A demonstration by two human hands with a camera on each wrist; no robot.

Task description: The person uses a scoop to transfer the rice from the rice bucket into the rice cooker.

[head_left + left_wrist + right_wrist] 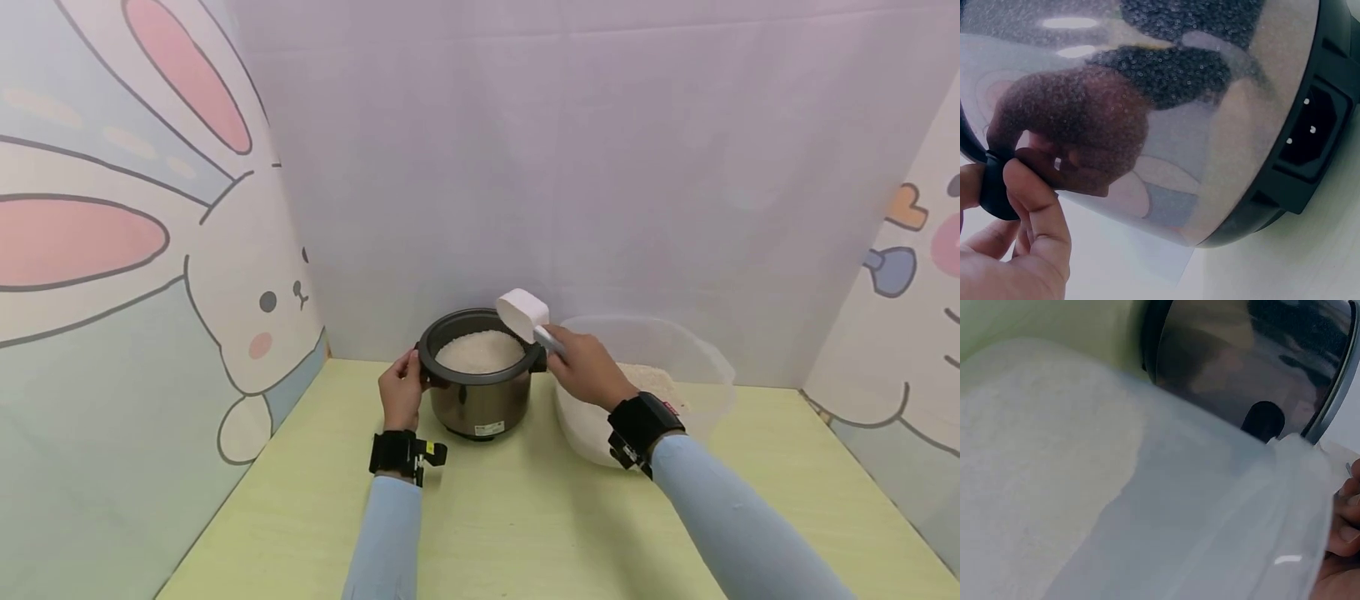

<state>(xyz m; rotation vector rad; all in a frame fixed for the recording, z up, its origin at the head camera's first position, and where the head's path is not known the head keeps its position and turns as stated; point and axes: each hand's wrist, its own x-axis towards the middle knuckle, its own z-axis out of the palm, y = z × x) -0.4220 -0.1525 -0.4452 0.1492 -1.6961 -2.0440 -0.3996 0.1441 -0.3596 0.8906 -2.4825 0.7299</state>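
A metallic rice cooker point(480, 407) with a dark rim stands on the table, white rice point(480, 353) inside it. My left hand point(401, 392) pinches its black side handle point(999, 190), as the left wrist view shows up close. With my right hand point(588, 367) I grip the handle of a white scoop point(523, 312), its cup tilted over the cooker's right rim. Whether the cup holds anything cannot be seen. In the right wrist view, only part of the right hand point(1346, 531) shows at the edge, and the scoop is hidden.
A translucent plastic tub point(588, 433) stands right of the cooker, with rice point(651, 382) in it, below my right wrist. A black power socket point(1310, 134) sits low on the cooker's side. Behind the table hangs a pale curtain point(562, 183); rabbit-printed panels point(247, 325) flank it.
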